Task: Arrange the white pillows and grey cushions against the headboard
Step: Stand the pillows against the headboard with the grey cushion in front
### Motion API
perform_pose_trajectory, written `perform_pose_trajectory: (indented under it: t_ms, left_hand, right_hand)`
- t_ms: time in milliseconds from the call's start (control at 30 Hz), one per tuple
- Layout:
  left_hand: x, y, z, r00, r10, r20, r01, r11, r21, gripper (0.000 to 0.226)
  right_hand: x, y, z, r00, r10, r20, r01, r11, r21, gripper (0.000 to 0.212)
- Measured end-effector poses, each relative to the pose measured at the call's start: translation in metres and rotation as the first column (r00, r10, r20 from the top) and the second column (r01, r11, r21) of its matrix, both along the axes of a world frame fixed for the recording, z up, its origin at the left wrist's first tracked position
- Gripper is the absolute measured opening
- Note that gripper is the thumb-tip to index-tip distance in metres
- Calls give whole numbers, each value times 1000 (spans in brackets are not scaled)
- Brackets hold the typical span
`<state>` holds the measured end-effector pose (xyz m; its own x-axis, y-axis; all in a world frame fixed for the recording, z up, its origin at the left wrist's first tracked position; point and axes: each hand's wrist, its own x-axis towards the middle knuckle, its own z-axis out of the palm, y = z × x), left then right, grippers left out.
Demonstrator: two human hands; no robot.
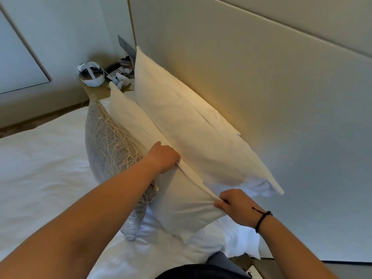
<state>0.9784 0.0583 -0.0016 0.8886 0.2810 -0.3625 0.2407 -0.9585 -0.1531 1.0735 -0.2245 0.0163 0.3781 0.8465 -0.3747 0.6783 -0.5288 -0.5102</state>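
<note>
Head view looks down along a bed (40, 168) covered in white linen, with a tall padded headboard (261, 87) running up the right side. One white pillow (191, 125) stands on edge, leaning directly against the headboard. A second white pillow (181, 198) stands just in front of it, touching it along its length. On the outer side of that second pillow, a grey cushion (106, 141) with a pale thread pattern leans against it, also upright on edge.

The person's left hand (164, 158) reaches over the cushion to the top edge of the front pillow; its grip is closed round the seam there, fingers curled over the fabric and tucked between the two pillows. The right hand (235, 206) has a tight pinching grip on the near corner of the same pillow, the cloth bunched between thumb and fingers. A dark cord bracelet (261, 218) circles the right wrist.

Loose white bedding (237, 242) lies rumpled below the near end of the pillows, close to the headboard. At the far end of the bed, a small bedside counter (96, 91) carries a white headset (91, 74), a telephone (115, 72) and some cards or leaflets, partly hidden behind the back pillow's far corner.
</note>
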Motion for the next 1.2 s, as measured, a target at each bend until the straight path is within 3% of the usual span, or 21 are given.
perform_pose_trajectory:
  t_ms: [200, 367, 500, 733, 867, 933, 967, 1067, 1133, 1200]
  left_hand:
    - [-4, 4, -5, 997, -56, 51, 61, 993, -100, 25]
    - [-1, 6, -4, 988, -132, 82, 148, 961, -232, 24]
    - [8, -1, -9, 995, -65, 79, 86, 951, -297, 19]
    - [7, -5, -7, 988, -94, 124, 121, 967, -226, 22]
    - [-15, 1, 14, 953, 22, 301, 48, 973, -224, 21]
    - [-37, 10, 24, 879, 193, 436, -71, 957, -280, 25]
    - [-51, 15, 26, 808, 284, 516, -133, 941, -310, 25]
    - [-99, 23, 22, 476, 572, 668, -316, 820, -478, 31]
    - [-127, 21, 9, 240, 756, 609, -365, 652, -665, 43]
    - [-147, 13, -10, 98, 892, 442, -352, 446, -823, 58]
  right_hand:
    - [-2, -12, 4, 999, -17, 41, 17, 1000, 3, 45]
    - [-6, -19, -5, 991, -136, -10, 136, 990, 22, 41]
    - [-3, -18, -7, 984, -177, -22, 177, 984, 1, 42]
    - [4, -22, -14, 977, -214, -15, 213, 976, -52, 43]
    - [-1, -14, -6, 979, -174, 102, 178, 983, -34, 34]
    - [-12, -1, 6, 962, -168, 216, 157, 985, 66, 21]
    - [-21, 10, 12, 945, -155, 287, 125, 985, 121, 28]
    - [-57, 52, 24, 913, -89, 398, 10, 981, 195, 49]
    - [-86, 84, 25, 954, -37, 297, -26, 978, 207, 60]
    - [-116, 115, 22, 988, 14, 151, -45, 979, 201, 70]
